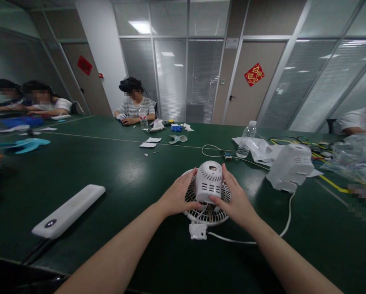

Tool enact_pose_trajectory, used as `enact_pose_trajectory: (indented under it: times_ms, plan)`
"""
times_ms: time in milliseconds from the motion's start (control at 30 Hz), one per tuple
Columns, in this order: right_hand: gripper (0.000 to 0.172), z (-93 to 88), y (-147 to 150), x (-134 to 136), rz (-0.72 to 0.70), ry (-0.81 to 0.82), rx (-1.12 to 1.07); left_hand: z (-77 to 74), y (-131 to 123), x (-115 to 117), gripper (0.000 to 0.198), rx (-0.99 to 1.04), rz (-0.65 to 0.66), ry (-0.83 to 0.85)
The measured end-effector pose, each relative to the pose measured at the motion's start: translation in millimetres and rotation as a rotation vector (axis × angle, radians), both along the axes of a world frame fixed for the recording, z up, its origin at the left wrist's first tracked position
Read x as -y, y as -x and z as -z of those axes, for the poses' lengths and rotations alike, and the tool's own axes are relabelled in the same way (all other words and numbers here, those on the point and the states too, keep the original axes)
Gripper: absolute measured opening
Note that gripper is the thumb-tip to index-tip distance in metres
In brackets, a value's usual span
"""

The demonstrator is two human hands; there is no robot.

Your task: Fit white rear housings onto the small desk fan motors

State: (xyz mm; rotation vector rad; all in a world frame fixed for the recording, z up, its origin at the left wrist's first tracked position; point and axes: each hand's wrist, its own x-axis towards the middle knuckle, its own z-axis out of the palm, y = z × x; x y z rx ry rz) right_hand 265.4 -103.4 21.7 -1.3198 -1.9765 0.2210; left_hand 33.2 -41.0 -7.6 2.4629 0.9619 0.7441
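Observation:
A white plastic motor housing point(209, 181) with vent slots and a round hole on top sits over a round white fan grille point(218, 220). My left hand point(179, 195) grips the housing from its left side, thumb at the lower front. From the other side my right hand point(236, 200) holds the same housing, its thumb also near the lower front edge. Below the grille lies a small white plastic block point(198, 231), joined to a white cable point(232, 241). That cable runs under my right forearm towards a white fan base point(291, 167).
A white power bank point(69, 210) lies on the left. Clear bottles point(246, 139), white fan blades point(178, 139), paper pieces point(148, 144) and a small circuit board point(228, 156) are farther back. Plastic bags point(354, 155) and wires lie right. Other people point(137, 106) sit around the green table point(124, 175).

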Motion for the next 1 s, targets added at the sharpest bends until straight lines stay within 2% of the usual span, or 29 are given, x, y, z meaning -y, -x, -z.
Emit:
enact_pose_trajectory:
  times_ms: [200, 400, 533, 700, 1000]
  plan:
    - [0.092, 6.1, -6, 0, -0.034, 0.043, -0.066, -2.3, -5, 5, 0.105, 0.028, -0.033, 0.069]
    - [0.095, 9.4, -12, -2, -0.099, 0.166, -0.164, -1.8, -5, 4, 0.104, 0.046, 0.007, 0.107]
    - [0.098, 8.0, -18, -2, -0.143, 0.258, -0.176, -0.4, -6, 3, 0.098, 0.082, 0.004, 0.141]
    - [0.099, 4.4, -22, -2, -0.2, 0.346, -0.219, -0.5, -8, 3, 0.102, 0.119, -0.024, 0.196]
    - [0.099, 5.2, -19, -2, -0.208, 0.348, -0.259, -1.2, -9, 2, 0.092, 0.096, -0.037, 0.201]
